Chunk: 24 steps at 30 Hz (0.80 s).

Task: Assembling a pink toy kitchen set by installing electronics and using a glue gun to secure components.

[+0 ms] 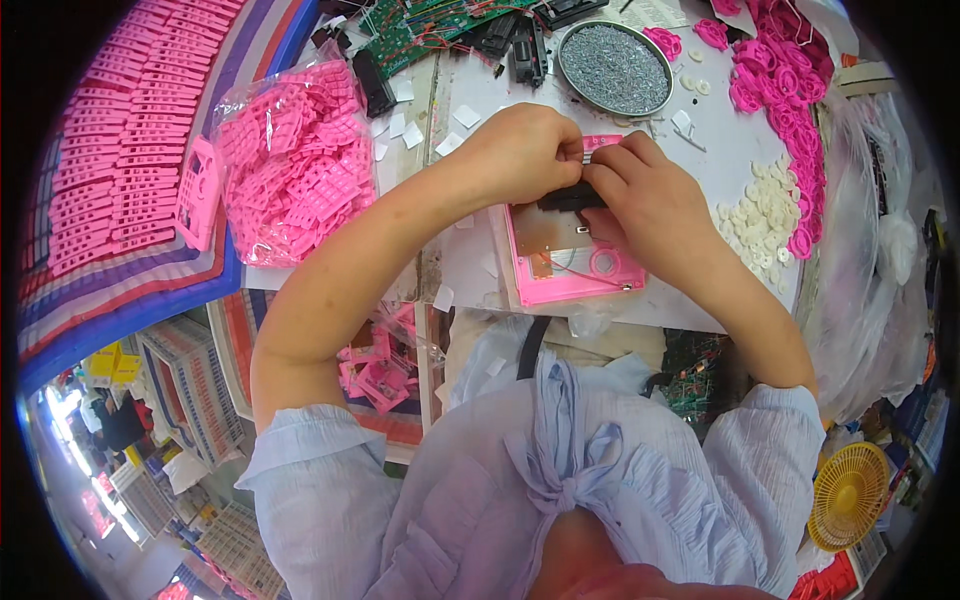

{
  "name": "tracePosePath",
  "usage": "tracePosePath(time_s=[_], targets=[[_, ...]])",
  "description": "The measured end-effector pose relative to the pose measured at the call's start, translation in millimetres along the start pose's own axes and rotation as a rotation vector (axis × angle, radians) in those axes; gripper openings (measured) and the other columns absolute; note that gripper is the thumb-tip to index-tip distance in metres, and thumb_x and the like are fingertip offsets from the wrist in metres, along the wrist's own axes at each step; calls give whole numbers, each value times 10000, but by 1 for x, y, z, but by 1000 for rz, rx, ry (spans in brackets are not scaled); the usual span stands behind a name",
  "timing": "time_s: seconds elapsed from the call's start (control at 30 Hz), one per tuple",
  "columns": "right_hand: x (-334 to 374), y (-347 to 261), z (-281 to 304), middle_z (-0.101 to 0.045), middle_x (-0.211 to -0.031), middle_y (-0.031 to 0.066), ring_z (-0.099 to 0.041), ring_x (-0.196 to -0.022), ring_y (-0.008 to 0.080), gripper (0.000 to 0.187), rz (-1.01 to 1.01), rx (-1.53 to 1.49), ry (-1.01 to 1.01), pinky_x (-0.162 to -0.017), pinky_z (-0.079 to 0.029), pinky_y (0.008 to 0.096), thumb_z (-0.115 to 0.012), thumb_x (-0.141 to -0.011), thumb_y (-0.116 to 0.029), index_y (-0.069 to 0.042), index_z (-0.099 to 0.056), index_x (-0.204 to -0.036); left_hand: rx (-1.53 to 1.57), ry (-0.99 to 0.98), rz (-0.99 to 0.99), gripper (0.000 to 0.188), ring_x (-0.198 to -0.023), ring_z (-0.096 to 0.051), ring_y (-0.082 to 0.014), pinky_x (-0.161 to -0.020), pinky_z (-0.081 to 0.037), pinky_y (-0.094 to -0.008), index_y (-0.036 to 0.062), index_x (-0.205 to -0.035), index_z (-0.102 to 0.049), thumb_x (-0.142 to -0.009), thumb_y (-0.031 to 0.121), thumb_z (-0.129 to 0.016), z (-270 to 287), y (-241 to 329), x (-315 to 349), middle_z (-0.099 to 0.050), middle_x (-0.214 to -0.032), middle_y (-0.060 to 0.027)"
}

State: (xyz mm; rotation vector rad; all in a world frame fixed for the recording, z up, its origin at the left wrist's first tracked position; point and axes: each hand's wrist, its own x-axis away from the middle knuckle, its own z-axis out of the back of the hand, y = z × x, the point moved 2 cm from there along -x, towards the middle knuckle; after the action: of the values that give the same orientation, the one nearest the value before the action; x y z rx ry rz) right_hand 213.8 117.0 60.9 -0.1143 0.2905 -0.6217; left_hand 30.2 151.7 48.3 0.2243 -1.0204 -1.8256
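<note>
A pink plastic case (585,292) lies on the white work surface in front of me, with a brown circuit board (540,236) and thin wires inside. Over its upper part, both hands come close together. My left hand (535,150) is closed, fingertips pinched at the case's upper left; whatever they grip is hidden. My right hand (650,190) bends over the case's right side, its fingers and thumb closed around a black plastic part (568,199). That part sits above the board, half covered by the fingers. A round pink ring (604,262) shows in the lower right of the case.
A round tin of small screws (614,70) stands beyond my hands. White discs (762,215) and pink rings (770,70) are heaped at right. On the left are a bag of pink parts (297,160) and stacked pink cases (125,130). Green circuit boards (430,35) lie at the back.
</note>
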Motion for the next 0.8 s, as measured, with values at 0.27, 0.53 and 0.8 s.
tracePosePath(time_s=[0.27,0.53,0.8], targets=[[-8,-1,19,-611,-1007,67,-577,-1006,283,432,37,-118,24,-814,-551,374,-811,-674,-153,-48,-626,-1049,190,-29,23,187,-638,-594,-105,-588,-479,-286,-19,-928,-700,-863,156,-692,13,-3,10,-676,-739,-42],[-3,-27,-4,-626,-983,50,-584,-962,270,426,37,-143,-1,-790,-537,372,-820,-688,-186,-63,-631,-1049,113,-112,70,178,-623,-596,-104,-568,-467,-283,-7,-869,-706,-841,169,-699,3,-18,26,-665,-703,-39],[-2,-12,-2,-632,-1004,52,-586,-975,266,457,55,-212,-18,-790,-538,372,-813,-689,-173,-77,-624,-1093,124,-191,98,158,-611,-586,-91,-558,-459,-274,8,-837,-698,-828,166,-685,8,-15,19,-649,-688,-23]])
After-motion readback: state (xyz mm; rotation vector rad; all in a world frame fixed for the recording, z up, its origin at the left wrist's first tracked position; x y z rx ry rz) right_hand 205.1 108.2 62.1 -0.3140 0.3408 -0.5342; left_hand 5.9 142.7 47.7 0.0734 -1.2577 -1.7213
